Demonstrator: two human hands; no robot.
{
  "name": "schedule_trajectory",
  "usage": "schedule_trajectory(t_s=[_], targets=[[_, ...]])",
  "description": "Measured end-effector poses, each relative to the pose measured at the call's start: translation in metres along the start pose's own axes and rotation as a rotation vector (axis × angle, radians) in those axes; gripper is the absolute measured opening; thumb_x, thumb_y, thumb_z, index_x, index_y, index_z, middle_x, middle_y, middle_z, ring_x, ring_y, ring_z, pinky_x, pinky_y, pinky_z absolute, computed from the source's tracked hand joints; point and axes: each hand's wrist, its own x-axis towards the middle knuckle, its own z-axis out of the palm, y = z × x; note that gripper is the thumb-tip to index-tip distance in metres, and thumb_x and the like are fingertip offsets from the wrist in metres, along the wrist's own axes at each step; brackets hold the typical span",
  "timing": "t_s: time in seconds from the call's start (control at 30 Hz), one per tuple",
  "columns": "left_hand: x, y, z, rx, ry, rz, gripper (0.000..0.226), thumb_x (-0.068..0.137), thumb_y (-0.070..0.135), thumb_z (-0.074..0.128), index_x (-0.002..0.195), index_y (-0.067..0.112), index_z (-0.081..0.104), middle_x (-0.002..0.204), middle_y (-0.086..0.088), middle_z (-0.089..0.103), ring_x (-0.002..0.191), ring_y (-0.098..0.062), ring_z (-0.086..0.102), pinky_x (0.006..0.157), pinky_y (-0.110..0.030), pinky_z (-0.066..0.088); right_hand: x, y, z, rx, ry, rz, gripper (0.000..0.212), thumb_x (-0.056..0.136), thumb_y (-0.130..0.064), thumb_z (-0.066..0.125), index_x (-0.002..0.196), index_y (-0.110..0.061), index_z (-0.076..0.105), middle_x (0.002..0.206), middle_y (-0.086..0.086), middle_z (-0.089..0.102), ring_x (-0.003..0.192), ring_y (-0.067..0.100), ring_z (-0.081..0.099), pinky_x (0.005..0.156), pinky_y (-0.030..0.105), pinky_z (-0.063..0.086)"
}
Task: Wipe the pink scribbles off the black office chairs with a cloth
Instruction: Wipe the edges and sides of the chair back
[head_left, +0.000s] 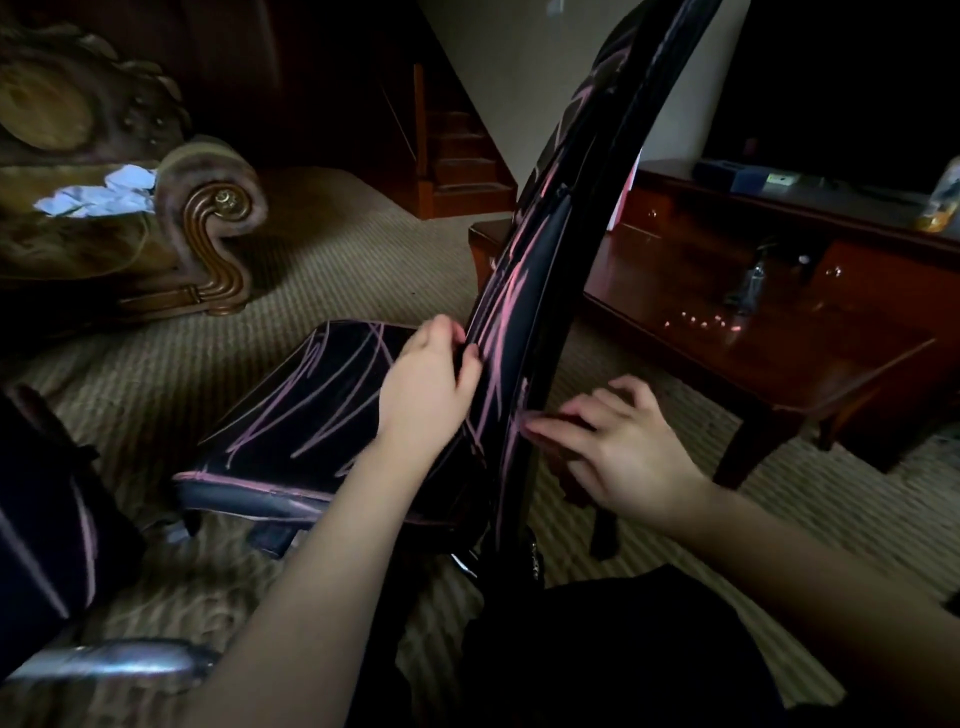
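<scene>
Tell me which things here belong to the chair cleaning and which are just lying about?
Job: black chair, its pink scribbles, left hand gripping the backrest edge, right hand touching it, second scribbled chair at left.
Lying about: sofa, white crumpled pieces on it, wooden table, cabinet, stairs.

Ornate carved sofa (208, 218) at the left, crumpled white papers (104, 195) lying on its seat. Striped carpet (337, 260) underfoot. Wooden staircase (462, 161) at the back. On the right, a glossy wooden coffee table (675, 291) carries a small bottle (754, 280), with a long wooden sideboard (878, 275) just behind.
</scene>
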Motion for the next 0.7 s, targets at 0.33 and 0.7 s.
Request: schedule_trajectory(t_s=[0.33, 0.7], targets=[[-0.007, -0.011, 0.021, 0.164, 0.067, 0.038, 0.022, 0.090, 0.023, 0.044, 0.094, 0.004, 0.054, 0.091, -0.014, 0.061, 0.085, -0.032, 0.059, 0.062, -0.035, 0.045, 0.010, -0.006, 0.007, 0.071, 0.102, 0.081, 0.041, 0.087, -0.030, 0.045, 0.125, -0.029, 0.060, 0.100, 0.005, 0.061, 0.088, 0.029, 0.057, 0.088, 0.043, 0.033], [0.000, -0.016, 0.025, 0.263, 0.090, 0.128, 0.019, 0.084, 0.021, 0.046, 0.089, 0.004, 0.054, 0.087, -0.013, 0.062, 0.081, -0.033, 0.058, 0.059, -0.038, 0.047, 0.017, -0.012, 0.005, 0.116, 0.113, 0.217, 0.047, 0.083, -0.030, 0.045, 0.127, -0.032, 0.059, 0.102, 0.004, 0.060, 0.091, 0.029, 0.056, 0.087, 0.042, 0.031]])
